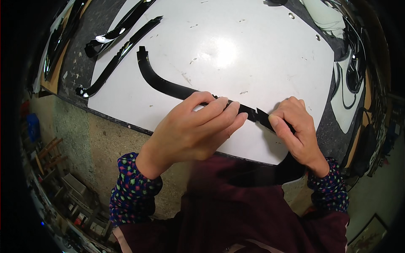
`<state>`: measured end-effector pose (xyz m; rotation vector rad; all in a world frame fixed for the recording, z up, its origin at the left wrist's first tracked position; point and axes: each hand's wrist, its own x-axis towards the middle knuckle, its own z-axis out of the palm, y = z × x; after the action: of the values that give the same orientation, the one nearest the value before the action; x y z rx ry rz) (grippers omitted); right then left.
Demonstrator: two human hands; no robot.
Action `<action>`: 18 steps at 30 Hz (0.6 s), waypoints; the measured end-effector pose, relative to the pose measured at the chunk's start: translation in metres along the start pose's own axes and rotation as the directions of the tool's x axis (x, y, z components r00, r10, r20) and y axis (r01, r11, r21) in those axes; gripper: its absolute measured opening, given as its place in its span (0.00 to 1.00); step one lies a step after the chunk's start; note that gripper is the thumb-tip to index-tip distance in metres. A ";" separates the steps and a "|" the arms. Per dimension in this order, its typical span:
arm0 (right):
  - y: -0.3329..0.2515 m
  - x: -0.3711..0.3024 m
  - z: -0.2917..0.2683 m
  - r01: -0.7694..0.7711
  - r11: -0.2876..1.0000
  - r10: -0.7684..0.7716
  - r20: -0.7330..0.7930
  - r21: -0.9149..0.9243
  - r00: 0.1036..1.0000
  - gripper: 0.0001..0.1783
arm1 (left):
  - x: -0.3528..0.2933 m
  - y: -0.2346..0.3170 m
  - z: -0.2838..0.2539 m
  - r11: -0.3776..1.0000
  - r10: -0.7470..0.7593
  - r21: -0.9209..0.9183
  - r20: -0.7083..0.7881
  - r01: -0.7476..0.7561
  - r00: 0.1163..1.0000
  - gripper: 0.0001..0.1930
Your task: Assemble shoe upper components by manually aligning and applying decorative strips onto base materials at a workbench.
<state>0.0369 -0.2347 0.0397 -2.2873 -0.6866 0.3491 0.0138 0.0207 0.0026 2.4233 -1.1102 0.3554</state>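
A long black strip [162, 85] lies across the white board, its far left end bent upward in a curve. My left hand [192, 126] is closed over the middle of the strip, fingertips pressed on it. To the right, my right hand [295, 128] grips the strip in a closed fist, thumb on top. Between the hands the strip shows a notch or break with a pointed corner; I cannot tell whether it is one piece or two overlapping. Below my right hand, a wider black part [270, 173] hangs past the board's near edge, partly blurred.
The white board [219, 55] rests on a dark table [112, 122]. More glossy black strips [122, 52] lie at its left. Pale cut pieces with black cords [348, 90] lie along the right side. Wooden stools [48, 154] and a blue object [32, 126] stand on the floor at left.
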 end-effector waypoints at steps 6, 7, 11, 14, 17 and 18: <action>-0.001 0.001 0.003 0.013 1.000 -0.013 -0.011 -0.025 1.000 0.06 | -0.001 0.000 0.000 0.999 -0.015 -0.041 -0.008 0.015 1.000 0.15; -0.001 0.001 0.003 0.014 1.000 -0.014 -0.011 -0.026 1.000 0.06 | 0.000 0.000 -0.001 0.999 -0.016 -0.051 -0.007 0.016 1.000 0.15; -0.004 0.002 0.003 0.016 0.997 -0.016 0.000 -0.069 1.000 0.06 | -0.001 0.000 -0.001 0.998 -0.023 -0.058 -0.007 0.022 1.000 0.15; -0.004 0.002 0.003 0.013 0.997 -0.013 0.000 -0.082 1.000 0.05 | -0.001 0.000 0.000 0.998 -0.019 -0.054 -0.012 0.019 1.000 0.15; -0.004 0.003 0.004 0.011 0.996 -0.012 -0.003 -0.090 1.000 0.05 | 0.000 0.001 -0.001 0.999 -0.021 -0.046 -0.010 0.020 1.000 0.15; -0.004 0.003 0.004 0.011 0.995 -0.011 -0.004 -0.099 1.000 0.05 | 0.001 0.001 -0.001 0.999 -0.018 -0.047 -0.011 0.018 1.000 0.15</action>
<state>0.0358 -0.2286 0.0399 -2.3760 -0.7284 0.3109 0.0131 0.0200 0.0039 2.3865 -1.0792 0.3333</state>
